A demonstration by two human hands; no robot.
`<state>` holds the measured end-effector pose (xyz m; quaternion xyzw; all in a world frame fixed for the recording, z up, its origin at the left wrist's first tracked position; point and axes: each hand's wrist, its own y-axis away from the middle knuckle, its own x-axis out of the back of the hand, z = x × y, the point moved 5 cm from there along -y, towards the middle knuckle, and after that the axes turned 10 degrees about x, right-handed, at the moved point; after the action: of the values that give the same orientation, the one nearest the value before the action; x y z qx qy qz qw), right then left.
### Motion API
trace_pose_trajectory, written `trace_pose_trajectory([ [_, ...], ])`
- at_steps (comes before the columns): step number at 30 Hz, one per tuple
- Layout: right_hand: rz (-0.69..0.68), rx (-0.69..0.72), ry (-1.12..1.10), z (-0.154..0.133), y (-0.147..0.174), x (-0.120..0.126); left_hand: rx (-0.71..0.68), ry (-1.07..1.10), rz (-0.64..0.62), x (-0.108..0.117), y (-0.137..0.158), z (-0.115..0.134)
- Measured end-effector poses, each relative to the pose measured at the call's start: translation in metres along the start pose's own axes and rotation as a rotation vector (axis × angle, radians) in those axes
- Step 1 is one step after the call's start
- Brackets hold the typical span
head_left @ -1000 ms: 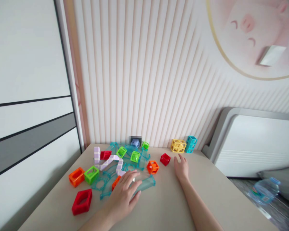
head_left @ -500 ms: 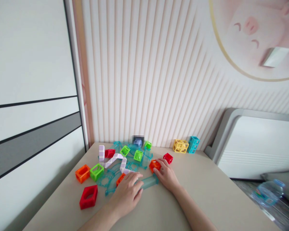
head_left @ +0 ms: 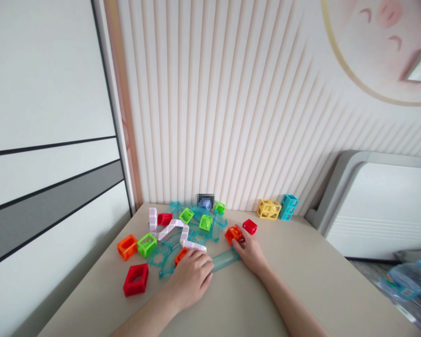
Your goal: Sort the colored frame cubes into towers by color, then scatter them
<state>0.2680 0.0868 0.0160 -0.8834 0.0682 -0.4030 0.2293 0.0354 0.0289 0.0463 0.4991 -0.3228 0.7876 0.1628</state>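
Observation:
My left hand [head_left: 191, 277] is closed over the left end of a translucent teal track piece [head_left: 226, 260], its fingertips mostly hidden behind the knuckles. A purple-and-white folding snake puzzle [head_left: 177, 224] zigzags just behind that hand, and an orange block [head_left: 181, 255] shows partly beside it. My right hand [head_left: 250, 252] grips an orange open-frame cube [head_left: 233, 235] near the track's right end, thumb and fingers around it. Right behind this cube sits a red cube [head_left: 250, 226].
Leftward on the table [head_left: 252, 304] lie a red block [head_left: 136, 280], an orange block [head_left: 127, 247] and a green block [head_left: 147, 245]. Teal track parts and green cubes spread behind. A yellow block [head_left: 268, 209] and a blue block [head_left: 289, 207] stand by the wall.
My left fingers have curled down and drawn together at the track's end. My right hand still holds the orange cube. The camera view has shifted slightly.

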Motion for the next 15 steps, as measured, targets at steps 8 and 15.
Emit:
trace_pose_trajectory([
  [8, 0.084, 0.037, 0.044, 0.0, 0.0, 0.001, -0.019, 0.018, 0.011, 0.0, 0.001, -0.001],
  [15, 0.203, 0.076, 0.151, -0.001, -0.001, 0.01, -0.022, 0.008, 0.039, 0.002, 0.0, 0.002],
])
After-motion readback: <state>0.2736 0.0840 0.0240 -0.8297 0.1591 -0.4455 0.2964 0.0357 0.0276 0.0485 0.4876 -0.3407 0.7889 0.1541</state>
